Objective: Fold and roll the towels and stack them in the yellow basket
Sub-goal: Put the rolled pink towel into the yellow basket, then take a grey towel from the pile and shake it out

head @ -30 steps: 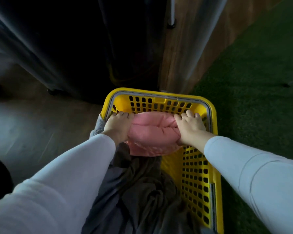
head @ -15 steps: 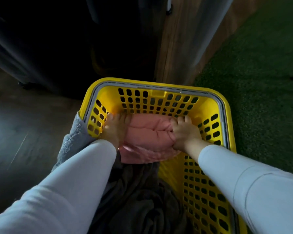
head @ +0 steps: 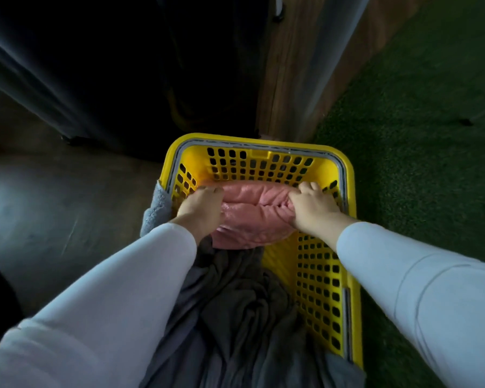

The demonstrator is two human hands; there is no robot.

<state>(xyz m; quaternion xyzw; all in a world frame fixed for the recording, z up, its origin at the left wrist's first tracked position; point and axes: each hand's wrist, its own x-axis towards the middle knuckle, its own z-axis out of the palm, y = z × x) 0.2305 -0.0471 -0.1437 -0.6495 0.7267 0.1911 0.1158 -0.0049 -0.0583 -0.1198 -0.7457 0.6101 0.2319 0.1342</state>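
Two long sleeves, pale grey-white, plain, close-fitting. Left sleeve [head: 118, 303]: smooth, faint pinkish cast toward the upper arm. Right sleeve [head: 420, 289]: curved seam lines across the forearm. Cuffs end at the wrists. Left hand [head: 200, 210], right hand [head: 312, 208]: bare.

Dim room: dark grey floor [head: 48, 197] left, green carpet [head: 420, 141] right.

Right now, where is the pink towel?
Head view: the rolled pink towel is inside the yellow basket at its far end, gripped between the left hand and right hand, with crumpled grey towels heaped just nearer the camera.
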